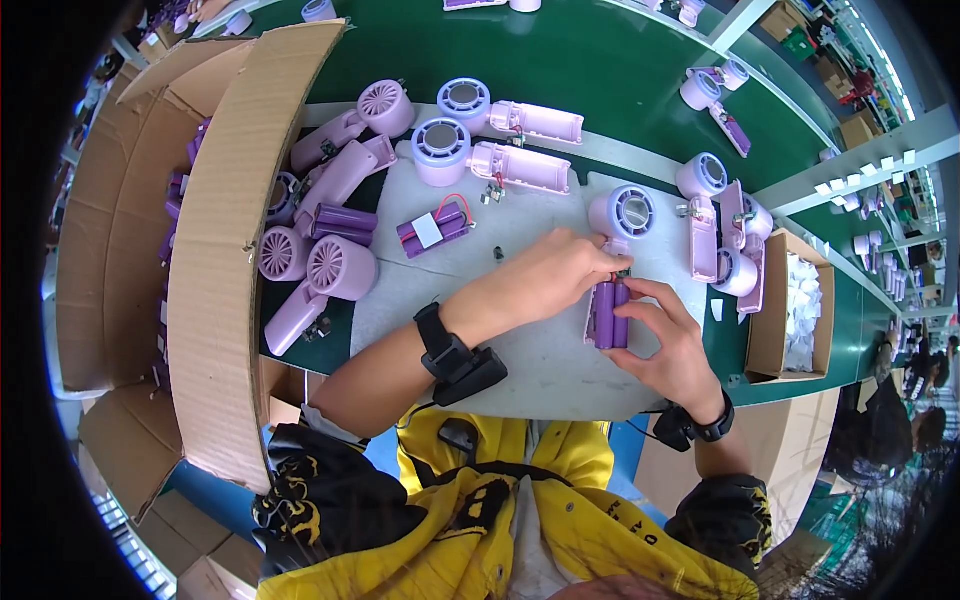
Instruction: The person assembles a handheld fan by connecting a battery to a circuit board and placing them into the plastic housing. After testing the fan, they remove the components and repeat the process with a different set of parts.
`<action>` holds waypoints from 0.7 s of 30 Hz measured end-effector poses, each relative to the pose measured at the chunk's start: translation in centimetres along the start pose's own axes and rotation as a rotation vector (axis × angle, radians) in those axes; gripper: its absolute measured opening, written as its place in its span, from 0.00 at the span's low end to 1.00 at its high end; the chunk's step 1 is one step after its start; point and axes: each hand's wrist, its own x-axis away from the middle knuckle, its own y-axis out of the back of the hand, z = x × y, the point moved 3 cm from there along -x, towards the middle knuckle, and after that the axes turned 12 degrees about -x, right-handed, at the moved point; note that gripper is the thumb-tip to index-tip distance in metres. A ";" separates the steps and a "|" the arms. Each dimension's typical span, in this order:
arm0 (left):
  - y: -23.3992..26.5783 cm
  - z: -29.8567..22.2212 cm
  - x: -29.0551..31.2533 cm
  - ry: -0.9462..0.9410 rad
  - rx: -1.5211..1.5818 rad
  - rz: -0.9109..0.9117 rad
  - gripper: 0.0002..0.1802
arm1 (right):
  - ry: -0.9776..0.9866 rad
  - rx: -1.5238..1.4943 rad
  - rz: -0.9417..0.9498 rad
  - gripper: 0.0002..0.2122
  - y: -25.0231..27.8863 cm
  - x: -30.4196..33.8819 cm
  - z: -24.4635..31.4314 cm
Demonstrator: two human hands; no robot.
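The right hand (pixel 665 335) grips the purple battery pack (pixel 606 315) by its far and near ends, with the pack lying in the open pink handle of a fan (pixel 630 212) toward the right of the grey mat (pixel 480 370). The left hand (pixel 580 265) bends its fingertips over the pack's far end, by the fan's neck; whether they pinch anything there I cannot tell. A lead could get trapped or strained if the pack were pressed down with wiring beneath it, and a lopsided push might leave one end proud. A sweep of the left forearm could also snag the loose, red-wired pack (pixel 428 232) farther left. The mat covers part of a green counter (pixel 400 50), with a tall cardboard box (pixel 225 230) at left and a smaller box of white pieces (pixel 802 310) at right. Beyond, more fans and benches recede, and someone in dark clothing (pixel 880 430) is at far right.
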 end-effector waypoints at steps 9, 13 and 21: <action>0.0 0.3 -0.3 0.003 0.019 0.027 0.16 | -0.010 0.003 -0.008 0.15 -0.1 0.1 -0.2; -0.1 0.5 -0.4 -0.022 0.021 -0.019 0.15 | -0.020 0.001 -0.019 0.17 -0.2 0.1 -0.1; -0.2 0.7 -0.6 0.026 0.093 -0.004 0.16 | 0.012 0.049 -0.054 0.19 -0.4 -0.1 -0.2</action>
